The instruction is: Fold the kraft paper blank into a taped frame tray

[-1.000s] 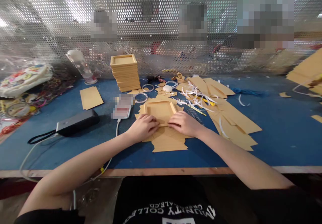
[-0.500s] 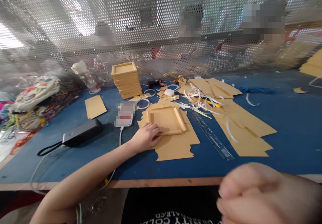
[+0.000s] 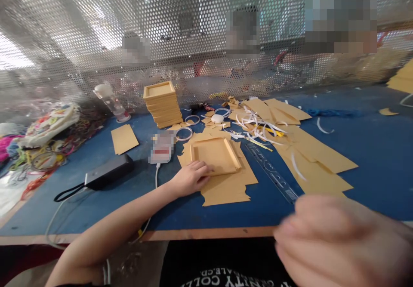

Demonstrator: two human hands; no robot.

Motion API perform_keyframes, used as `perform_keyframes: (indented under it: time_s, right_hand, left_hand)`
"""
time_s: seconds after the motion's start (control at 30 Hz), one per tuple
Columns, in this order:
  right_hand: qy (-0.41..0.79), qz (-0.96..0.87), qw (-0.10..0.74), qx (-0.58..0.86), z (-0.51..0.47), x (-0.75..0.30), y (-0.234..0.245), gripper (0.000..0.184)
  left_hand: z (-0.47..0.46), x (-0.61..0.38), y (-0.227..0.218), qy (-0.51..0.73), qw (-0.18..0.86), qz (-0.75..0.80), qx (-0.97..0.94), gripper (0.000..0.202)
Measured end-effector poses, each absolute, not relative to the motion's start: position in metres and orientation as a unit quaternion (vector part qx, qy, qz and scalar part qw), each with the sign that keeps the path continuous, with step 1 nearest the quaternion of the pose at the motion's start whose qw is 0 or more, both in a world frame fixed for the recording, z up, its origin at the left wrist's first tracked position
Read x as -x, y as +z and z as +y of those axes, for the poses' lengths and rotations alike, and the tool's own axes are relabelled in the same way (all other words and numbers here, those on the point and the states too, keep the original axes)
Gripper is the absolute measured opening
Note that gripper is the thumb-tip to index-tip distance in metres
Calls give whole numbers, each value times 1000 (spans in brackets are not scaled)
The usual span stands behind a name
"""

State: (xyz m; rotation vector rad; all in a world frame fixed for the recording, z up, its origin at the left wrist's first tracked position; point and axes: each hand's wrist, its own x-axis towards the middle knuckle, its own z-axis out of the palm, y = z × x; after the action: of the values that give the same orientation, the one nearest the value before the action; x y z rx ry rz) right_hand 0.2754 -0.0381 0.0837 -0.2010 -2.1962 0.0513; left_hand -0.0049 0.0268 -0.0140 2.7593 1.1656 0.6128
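My left hand (image 3: 190, 177) rests with curled fingers on the near left corner of a shallow tan cardboard tray (image 3: 215, 155), pressing it down. The tray lies on flat tan cardboard sheets (image 3: 226, 188) on the blue table (image 3: 97, 201). My right hand (image 3: 338, 244) is raised close to the camera at the lower right, large and smeared by motion; its fingers look bunched and I cannot make out whether anything is in them. A clear plastic ruler (image 3: 271, 173) lies to the right of the tray.
A stack of finished tan trays (image 3: 162, 104) stands at the back. White paper strips and cardboard scraps (image 3: 258, 125), tape rings (image 3: 183, 133), a phone on a cable (image 3: 160, 149), a black power bank (image 3: 108, 171), a small cardboard piece (image 3: 124, 138) and coloured rubber bands (image 3: 48, 149) lie around. A perforated metal screen (image 3: 206, 41) bounds the table.
My right hand has left the tray and come up close to the camera. My left hand has stayed on the tray's near left corner. The view has tilted slightly.
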Motion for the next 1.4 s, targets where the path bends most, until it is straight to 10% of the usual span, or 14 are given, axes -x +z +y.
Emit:
perform_keyframes:
  time_s: [0.1,0.63,1.4]
  right_hand:
    - [9,-925,377,-38,17,-237,81,12]
    - [122,-922,102,353,173,-64,17,18]
    - [210,-889,361,187,89,-196,26,11]
  left_hand:
    - [27,5,-14,177,53,368,-911,22]
    - [22,8,-8,178,131,318,-922,32]
    - [24,8,-6,327,-54,415,-848,21]
